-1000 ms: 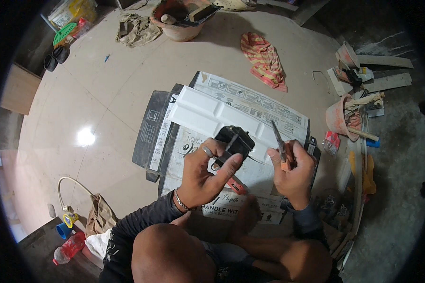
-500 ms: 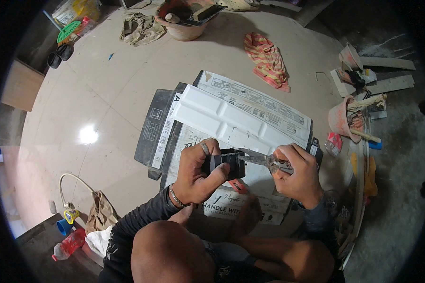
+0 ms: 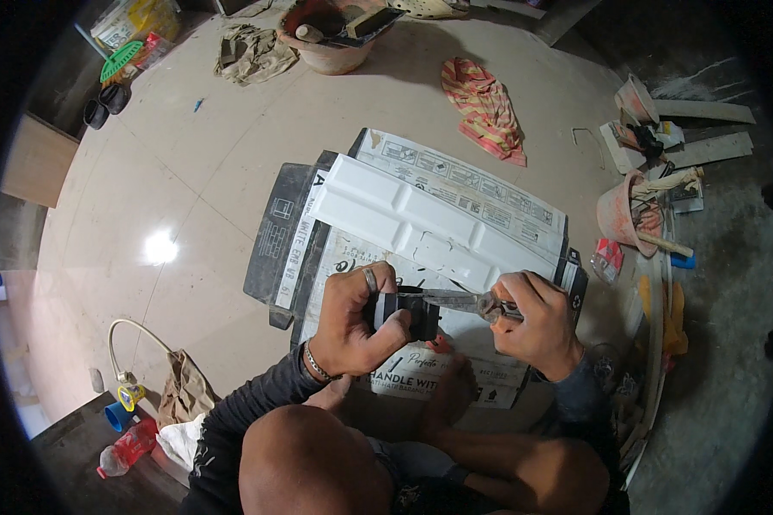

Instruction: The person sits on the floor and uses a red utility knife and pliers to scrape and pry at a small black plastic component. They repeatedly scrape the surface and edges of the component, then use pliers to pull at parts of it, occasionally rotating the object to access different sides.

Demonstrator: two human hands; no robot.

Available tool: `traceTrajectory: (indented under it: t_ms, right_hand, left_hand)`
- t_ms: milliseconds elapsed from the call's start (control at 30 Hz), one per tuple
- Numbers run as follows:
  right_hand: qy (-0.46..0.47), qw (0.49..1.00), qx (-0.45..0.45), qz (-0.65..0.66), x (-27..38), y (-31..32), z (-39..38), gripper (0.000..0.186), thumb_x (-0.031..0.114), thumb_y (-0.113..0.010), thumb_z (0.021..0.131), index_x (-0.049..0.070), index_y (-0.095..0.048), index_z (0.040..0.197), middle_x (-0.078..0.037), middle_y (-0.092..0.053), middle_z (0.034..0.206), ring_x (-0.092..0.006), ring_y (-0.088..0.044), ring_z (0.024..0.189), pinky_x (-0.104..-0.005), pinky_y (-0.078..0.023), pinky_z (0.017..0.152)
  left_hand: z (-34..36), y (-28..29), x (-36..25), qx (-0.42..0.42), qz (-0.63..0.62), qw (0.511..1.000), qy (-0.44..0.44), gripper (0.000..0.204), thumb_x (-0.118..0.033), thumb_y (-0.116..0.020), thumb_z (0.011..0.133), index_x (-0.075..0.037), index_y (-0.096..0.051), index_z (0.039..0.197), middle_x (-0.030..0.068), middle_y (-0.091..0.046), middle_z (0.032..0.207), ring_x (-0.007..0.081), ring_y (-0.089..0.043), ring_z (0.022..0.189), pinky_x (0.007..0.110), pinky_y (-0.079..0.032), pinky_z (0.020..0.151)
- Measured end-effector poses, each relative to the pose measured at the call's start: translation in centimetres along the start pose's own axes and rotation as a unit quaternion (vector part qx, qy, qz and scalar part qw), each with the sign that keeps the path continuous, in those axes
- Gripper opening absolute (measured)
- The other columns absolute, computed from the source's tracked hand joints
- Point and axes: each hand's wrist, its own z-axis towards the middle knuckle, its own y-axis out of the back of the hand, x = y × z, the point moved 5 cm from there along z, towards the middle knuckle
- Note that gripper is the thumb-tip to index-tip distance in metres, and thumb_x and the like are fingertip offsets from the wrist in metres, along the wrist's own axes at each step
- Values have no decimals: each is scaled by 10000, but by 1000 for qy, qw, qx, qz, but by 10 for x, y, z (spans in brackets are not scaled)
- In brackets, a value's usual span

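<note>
My left hand (image 3: 350, 319), with a ring and a bracelet, is closed around a small black plastic part (image 3: 418, 316), thumb on its near side. My right hand (image 3: 539, 319) grips a pair of long-nose pliers (image 3: 457, 300) by the handles. The jaws point left and reach the upper edge of the black part; whether they pinch it I cannot tell. Below both hands lies a flattened printed carton (image 3: 498, 378). Across it rests a white moulded panel (image 3: 395, 199) with thin dark scraps on it. A small red object (image 3: 439, 344) shows just under the black part.
At the back stands a basin (image 3: 333, 58) with tools, near a striped cloth (image 3: 483, 107). Buckets (image 3: 617, 215) and wooden strips (image 3: 713, 150) line the right side. On the left are a red-labelled bottle (image 3: 129, 448), a blue cup (image 3: 118, 415) and a hose (image 3: 129, 323). My bare feet touch the carton.
The pliers have turned from apart jaws to jaws nearly together along the black part's top edge. The black part has tilted and dropped slightly; my right hand has shifted slightly down.
</note>
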Motion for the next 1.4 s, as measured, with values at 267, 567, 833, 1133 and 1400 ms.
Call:
traceTrajectory:
  t_ms: [267,567,833,1133,1400]
  right_hand:
    - [30,999,-2,-14,-9,2,-3,300,14,-720,703,18,-625,987,-127,-684,894,-344,-719,785,-434,-601,654]
    - [-26,996,4,84,-7,8,3,335,-30,-680,681,-17,-654,1015,-153,-667,889,-356,-699,770,-376,-576,716]
    - [-14,1000,17,-21,2,3,-3,384,-10,-725,630,9,-648,1006,-145,-658,903,-371,-695,797,-438,-572,708]
    - [7,1000,-16,0,3,-1,-5,356,-5,-714,621,27,-628,965,-142,-642,867,-375,-679,754,-448,-567,669]
    - [-92,990,-38,104,-10,0,-8,273,57,-805,784,-12,-661,1006,-152,-718,892,-266,-738,757,-373,-592,717]
  left_hand:
    - [2,-1,4,40,-50,996,68,288,-167,-722,792,-53,-465,730,36,-441,643,125,-407,610,312,-358,561]
    - [4,-3,2,60,-62,991,105,301,-180,-727,811,-53,-464,739,21,-435,637,100,-404,637,309,-356,571]
    - [4,-2,-5,81,10,995,57,302,-180,-738,787,-34,-477,747,56,-381,616,122,-368,591,330,-349,537]
    - [4,-3,-4,92,-24,993,66,295,-191,-732,800,-39,-484,754,42,-397,624,112,-361,608,325,-356,541]
    - [3,-6,3,93,-139,977,136,289,-215,-736,806,-53,-498,802,-12,-480,678,78,-431,676,283,-360,593]
